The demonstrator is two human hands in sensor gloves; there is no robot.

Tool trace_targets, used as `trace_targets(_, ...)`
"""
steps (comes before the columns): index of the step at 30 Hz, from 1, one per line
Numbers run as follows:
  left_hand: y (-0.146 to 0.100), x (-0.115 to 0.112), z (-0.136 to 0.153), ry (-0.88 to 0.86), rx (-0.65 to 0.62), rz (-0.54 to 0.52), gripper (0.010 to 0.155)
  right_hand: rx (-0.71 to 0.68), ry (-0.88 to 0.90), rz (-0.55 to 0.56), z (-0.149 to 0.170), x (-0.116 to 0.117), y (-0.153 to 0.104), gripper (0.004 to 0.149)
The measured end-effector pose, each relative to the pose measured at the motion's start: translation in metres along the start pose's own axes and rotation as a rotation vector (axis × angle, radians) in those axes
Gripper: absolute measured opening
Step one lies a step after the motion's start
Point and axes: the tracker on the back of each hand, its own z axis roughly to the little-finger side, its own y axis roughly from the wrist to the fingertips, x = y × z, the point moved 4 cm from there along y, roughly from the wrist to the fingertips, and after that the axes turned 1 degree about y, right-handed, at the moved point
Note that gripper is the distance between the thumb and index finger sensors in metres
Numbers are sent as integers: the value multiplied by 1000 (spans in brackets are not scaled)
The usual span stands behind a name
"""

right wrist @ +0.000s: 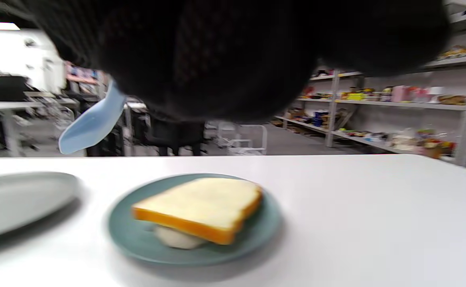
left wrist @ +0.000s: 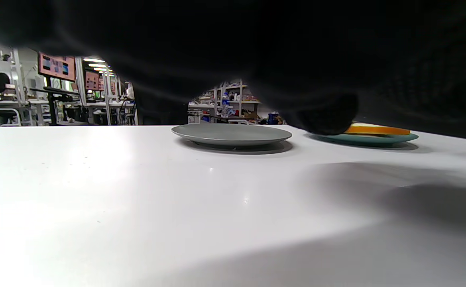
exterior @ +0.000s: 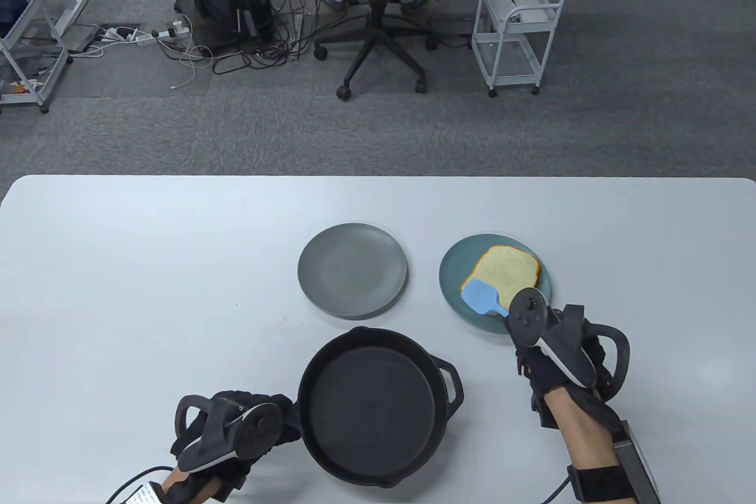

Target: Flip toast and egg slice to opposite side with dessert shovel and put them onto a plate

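My right hand grips the blue dessert shovel, lifted over the teal plate's near-left rim

The toast lies just beyond the blade, egg slice peeking from under it; the shovel's long axis runs from my hand up-left, blade pointing toward the desk's far-left. My left hand holds the pan at the near edge; its grip I cannot tell

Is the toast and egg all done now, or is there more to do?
Nearly done. The toast lies on the teal plate with the egg slice under it. The pan is empty. The right hand holds the blue shovel lifted above the plate.
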Motion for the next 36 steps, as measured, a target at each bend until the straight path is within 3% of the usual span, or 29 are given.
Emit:
trace_targets(6,0,0,1,6,7,6,49,-128,175,78,-36,1,-28,49)
trace_targets(13,1,0,3,8,4,15,49,-165,470,83,-38,23,-52,49)
trace_targets(22,5,-2,14,-43,-24,-15,56,-157,552,88,-19,43,-67,49)
trace_targets(36,19,-34,18,-41,-41,89,57,-146,546,37,-18,56,-62,49)
